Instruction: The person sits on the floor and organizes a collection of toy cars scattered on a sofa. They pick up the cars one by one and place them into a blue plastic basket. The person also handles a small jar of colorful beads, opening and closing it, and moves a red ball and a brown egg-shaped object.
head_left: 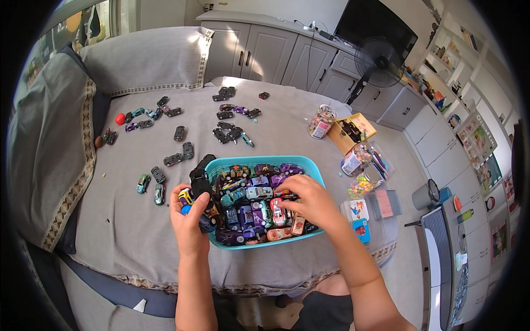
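A turquoise plastic basket (pixel 265 160) packed with toy cars in purple, blue, green and red stands in front of me. At its left rim, my left hand (pixel 189 231) is closed around several toy cars; a black toy car (pixel 200 181) sticks up from the grip, with a yellow-and-purple toy car (pixel 186 196) by the fingers. Over the basket's right side reaches my right hand (pixel 313 205), thumb and fingers apart just above the cars. Nearest its thumb lies a red-and-white toy car (pixel 277 212). Whether its fingertips touch a car is hard to tell.
Loose dark toy cars (pixel 227 132) lie in groups across the grey cloth, beside a red ball (pixel 120 118). On the right are jars of colourful bits (pixel 322 122), a yellow box (pixel 353 132) and clear plastic cases (pixel 385 204). Farther off stands a black fan (pixel 379 62).
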Demonstrator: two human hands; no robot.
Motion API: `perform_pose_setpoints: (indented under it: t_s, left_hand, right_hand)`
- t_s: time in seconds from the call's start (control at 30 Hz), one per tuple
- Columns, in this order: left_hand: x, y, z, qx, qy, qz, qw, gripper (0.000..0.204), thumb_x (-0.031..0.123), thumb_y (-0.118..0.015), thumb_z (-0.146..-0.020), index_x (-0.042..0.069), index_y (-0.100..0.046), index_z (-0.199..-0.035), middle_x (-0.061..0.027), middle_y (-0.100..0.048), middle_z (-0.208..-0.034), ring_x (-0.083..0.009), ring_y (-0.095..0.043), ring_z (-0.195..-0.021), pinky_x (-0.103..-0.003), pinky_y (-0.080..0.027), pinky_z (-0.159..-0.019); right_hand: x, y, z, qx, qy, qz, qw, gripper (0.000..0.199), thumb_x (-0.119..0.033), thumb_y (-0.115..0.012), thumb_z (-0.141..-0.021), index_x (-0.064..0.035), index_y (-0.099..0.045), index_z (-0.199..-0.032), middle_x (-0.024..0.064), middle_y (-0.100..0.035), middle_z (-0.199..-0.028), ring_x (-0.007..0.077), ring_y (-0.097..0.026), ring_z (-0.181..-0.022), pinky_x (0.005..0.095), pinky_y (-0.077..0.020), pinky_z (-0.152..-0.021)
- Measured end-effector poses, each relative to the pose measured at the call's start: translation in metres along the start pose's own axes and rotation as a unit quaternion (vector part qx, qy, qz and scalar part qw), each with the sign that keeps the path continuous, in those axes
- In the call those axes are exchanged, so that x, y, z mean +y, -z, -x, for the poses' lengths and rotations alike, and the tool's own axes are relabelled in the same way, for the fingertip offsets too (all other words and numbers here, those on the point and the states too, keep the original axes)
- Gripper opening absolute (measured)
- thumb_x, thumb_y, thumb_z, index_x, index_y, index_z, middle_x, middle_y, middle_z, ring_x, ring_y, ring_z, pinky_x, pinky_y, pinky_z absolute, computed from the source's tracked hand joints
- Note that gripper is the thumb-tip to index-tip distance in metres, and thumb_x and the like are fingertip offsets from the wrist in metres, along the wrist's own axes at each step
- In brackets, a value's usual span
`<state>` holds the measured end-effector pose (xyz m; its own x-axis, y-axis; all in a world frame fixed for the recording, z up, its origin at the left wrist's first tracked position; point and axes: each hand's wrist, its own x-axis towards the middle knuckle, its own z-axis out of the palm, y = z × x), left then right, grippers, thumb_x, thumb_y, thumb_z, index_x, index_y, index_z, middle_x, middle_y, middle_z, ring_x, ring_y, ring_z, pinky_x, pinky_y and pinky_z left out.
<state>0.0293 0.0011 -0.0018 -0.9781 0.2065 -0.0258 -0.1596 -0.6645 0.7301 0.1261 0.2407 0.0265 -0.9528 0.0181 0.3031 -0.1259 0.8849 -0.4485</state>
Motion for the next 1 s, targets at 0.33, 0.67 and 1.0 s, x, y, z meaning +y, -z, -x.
perform_pose_setpoints:
  t_s: [0.33,0.67,1.0]
  left_hand:
    - [-0.005,-0.002,0.0,0.006,-0.009,-0.017,1.0,0.042,0.005,-0.072,-0.08,0.008,-0.048,-0.115,-0.0045,-0.063,-0.092,-0.0114,-0.06,-0.075,-0.026,-0.049,-0.065]
    - [-0.004,-0.002,0.0,0.016,-0.003,-0.018,1.0,0.042,0.004,-0.075,-0.078,0.008,-0.05,-0.111,-0.0029,-0.062,-0.093,-0.0097,-0.059,-0.078,-0.025,-0.048,-0.068]
    - [-0.001,-0.002,0.0,0.017,0.002,-0.021,1.0,0.041,0.004,-0.075,-0.078,0.008,-0.05,-0.111,-0.0026,-0.063,-0.093,-0.0097,-0.06,-0.079,-0.025,-0.048,-0.069]
  right_hand:
    - [-0.005,0.006,0.027,-0.017,-0.011,0.009,1.0,0.029,-0.02,-0.077,-0.076,-0.0062,-0.07,-0.101,0.0091,-0.066,-0.101,0.0267,-0.06,-0.098,0.0384,-0.047,-0.087]
    - [-0.03,0.014,0.046,-0.056,-0.16,0.131,0.977,0.044,-0.032,-0.08,-0.073,-0.0086,-0.064,-0.106,0.0092,-0.063,-0.098,0.0271,-0.067,-0.077,0.0398,-0.0534,-0.067]
    - [-0.03,-0.006,0.037,0.029,-0.154,0.158,0.975,0.037,-0.02,-0.076,-0.075,-0.0086,-0.051,-0.101,0.01,-0.059,-0.097,0.0333,-0.064,-0.076,0.0435,-0.0534,-0.064]
